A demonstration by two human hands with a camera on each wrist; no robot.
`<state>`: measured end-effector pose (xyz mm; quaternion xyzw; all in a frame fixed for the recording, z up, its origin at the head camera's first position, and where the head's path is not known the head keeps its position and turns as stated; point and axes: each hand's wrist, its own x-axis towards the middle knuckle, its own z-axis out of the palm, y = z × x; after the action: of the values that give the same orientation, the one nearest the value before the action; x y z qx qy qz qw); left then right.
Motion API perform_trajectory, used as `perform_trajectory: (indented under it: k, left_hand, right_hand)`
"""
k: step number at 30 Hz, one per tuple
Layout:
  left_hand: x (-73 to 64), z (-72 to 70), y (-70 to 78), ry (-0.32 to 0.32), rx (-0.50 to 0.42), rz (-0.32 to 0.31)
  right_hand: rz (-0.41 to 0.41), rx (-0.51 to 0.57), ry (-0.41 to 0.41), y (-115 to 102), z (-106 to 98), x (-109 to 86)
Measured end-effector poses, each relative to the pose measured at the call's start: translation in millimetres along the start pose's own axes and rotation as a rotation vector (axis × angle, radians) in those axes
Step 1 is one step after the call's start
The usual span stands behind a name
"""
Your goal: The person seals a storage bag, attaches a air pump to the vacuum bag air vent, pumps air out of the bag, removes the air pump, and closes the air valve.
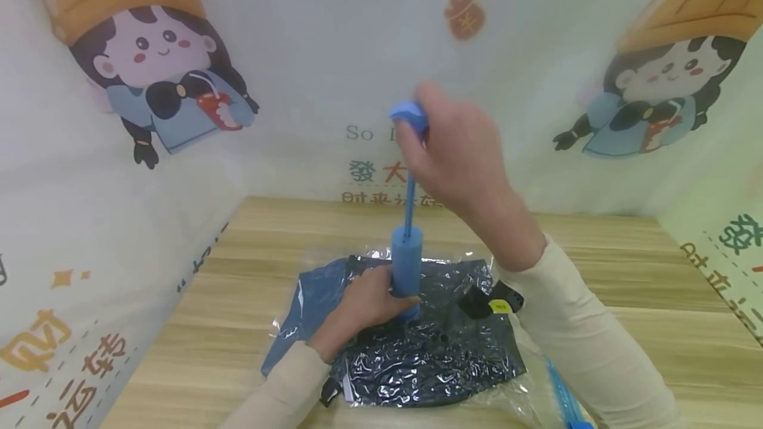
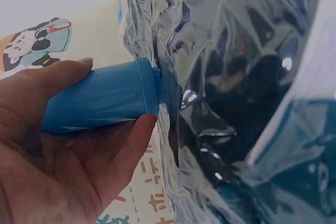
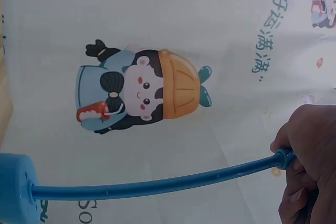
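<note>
A blue hand pump stands upright on a clear plastic bag holding dark folded fabric. Low on the barrel, my left hand grips it, with thumb and fingers around the sides. The left wrist view shows the barrel's end against the wrinkled plastic; the exact contact is hard to make out. High above, my right hand holds the pump's handle. The thin rod is drawn far out of the barrel and bends slightly in the right wrist view.
Blue fabric lies under the bag's left part. A black piece with a yellow label sits near my right sleeve. Some light-blue plastic is at the front right. Printed cloth walls surround the wooden table.
</note>
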<state>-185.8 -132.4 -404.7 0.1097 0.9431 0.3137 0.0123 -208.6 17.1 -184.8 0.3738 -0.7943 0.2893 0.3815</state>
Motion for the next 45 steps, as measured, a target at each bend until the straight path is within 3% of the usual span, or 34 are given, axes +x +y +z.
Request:
perform_trajectory:
  k: [8,11,19,23,38,45]
  left_hand:
    - [0.9,1.7,0.6,-0.004,0.005,-0.002]
    - [0.9,2.4,1.4,-0.006,0.012,-0.004]
    - [0.5,2.5,1.1,-0.001,-0.009,-0.011]
    - [0.9,1.8,1.1,-0.003,-0.019,-0.012]
    - [1.2,3.9,0.0,-0.012,0.013,-0.016]
    - [1.3,3.4,-0.6,0.004,0.013,-0.013]
  right_hand:
    - [-0.002,0.021,0.053,3,2,-7.4]
    - [0.037,0.007,0.049,6,5,-13.2]
    - [0.16,-0.043,-0.171,13,41,-56.1]
    - [0.199,-0.065,-0.22,16,55,-74.4]
    - [0.181,-0.085,-0.232,25,74,-111.9]
    - [0.285,0.071,-0.203,31,77,-125.7]
